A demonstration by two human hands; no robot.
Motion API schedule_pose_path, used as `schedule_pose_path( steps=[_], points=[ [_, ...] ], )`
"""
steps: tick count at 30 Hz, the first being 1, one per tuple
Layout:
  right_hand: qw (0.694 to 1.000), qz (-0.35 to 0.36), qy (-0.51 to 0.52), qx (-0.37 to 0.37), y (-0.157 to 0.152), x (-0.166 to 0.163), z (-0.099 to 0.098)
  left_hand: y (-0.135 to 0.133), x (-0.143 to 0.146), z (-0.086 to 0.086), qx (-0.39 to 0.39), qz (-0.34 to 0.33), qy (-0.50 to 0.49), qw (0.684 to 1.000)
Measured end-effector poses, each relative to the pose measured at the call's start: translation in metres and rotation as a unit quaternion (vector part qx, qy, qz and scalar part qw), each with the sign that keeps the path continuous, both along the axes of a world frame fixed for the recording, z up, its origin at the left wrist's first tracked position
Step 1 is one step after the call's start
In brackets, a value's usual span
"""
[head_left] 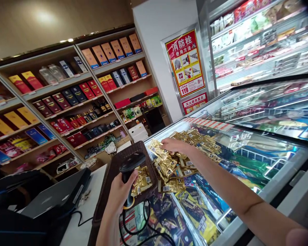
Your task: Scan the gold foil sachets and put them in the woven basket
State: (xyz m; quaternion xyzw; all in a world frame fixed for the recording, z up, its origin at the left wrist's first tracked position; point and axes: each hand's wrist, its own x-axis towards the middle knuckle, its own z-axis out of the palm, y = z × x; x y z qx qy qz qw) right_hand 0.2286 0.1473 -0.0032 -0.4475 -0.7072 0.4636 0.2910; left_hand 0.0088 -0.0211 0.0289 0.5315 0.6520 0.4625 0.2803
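The left hand (123,191) wraps the scanner (132,162) over the basket (106,181), the right hand (173,145) curls onto gold packets (165,167) atop the freezer (284,178), grip unclear, and they look light, slick, best pinched by an edge!

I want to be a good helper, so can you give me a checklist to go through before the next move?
1. Left hand holding the scanner: ok, wrapped around its handle.
2. Right hand at the gold packets: ok, fingertips at the pile's edge.
3. One packet gripped firmly: cannot tell, the fingertips are partly hidden.
4. Pile neatly stacked: not ok, heaped loosely.
5. Cable straight: not ok, it loops.
6. Basket holding some packets: ok.
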Motion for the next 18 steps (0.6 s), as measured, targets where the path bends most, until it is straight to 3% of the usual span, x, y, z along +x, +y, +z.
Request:
schedule_pose_path(
  steps=[8, 14, 18],
  points=[
    [1.0, -0.013, -0.021, -0.014, -0.003, 0.005, 0.005, 0.0, 0.002, 0.0, -0.018, 0.01, 0.039, 0.999],
    [0.967, -0.039, -0.236, 0.087, 0.01, 0.008, -0.004, 0.004, -0.009, -0.005, -0.021, -0.01, 0.027, 0.999],
    [0.969, -0.059, -0.234, 0.061, 0.013, 0.005, -0.012, 0.005, -0.019, -0.006, -0.017, 0.006, 0.035, 0.999]
  ],
)
